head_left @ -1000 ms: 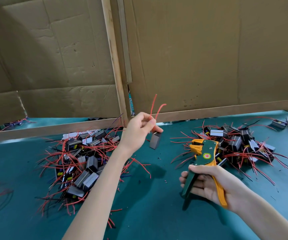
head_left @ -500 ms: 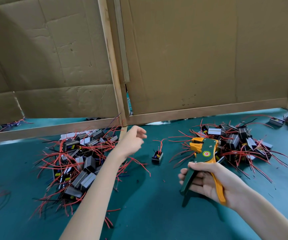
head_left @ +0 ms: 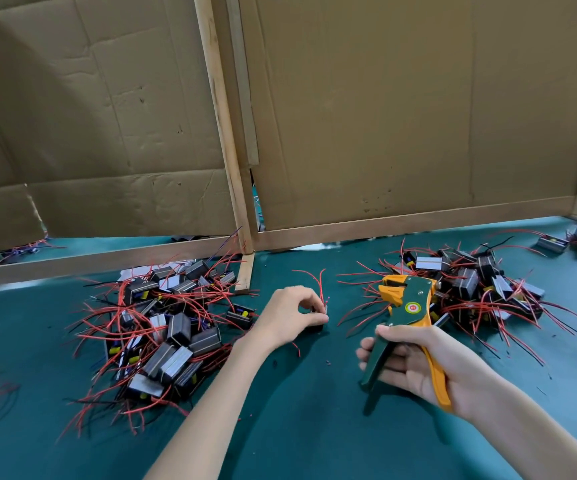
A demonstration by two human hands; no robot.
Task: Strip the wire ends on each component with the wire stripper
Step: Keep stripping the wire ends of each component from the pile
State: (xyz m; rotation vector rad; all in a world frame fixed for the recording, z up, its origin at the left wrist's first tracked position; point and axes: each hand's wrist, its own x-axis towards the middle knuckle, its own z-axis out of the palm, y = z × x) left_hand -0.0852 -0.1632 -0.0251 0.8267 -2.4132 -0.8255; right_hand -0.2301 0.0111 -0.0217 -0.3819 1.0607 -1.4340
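We pinch the component (head_left: 318, 328) with left hand (head_left: 288, 318) on the mat (head_left: 314, 427), red leads (head_left: 320, 282) up for access; right hand (head_left: 415, 370) grips wire stripper (head_left: 406, 308), handles unsqueezed, ready

One heap of components (head_left: 162, 327) is piled on the bench (head_left: 314, 427) at the left and another heap (head_left: 470, 282) at the right. A single component (head_left: 316, 328) is set between them, and cardboard panels (head_left: 384, 116) are stood behind.
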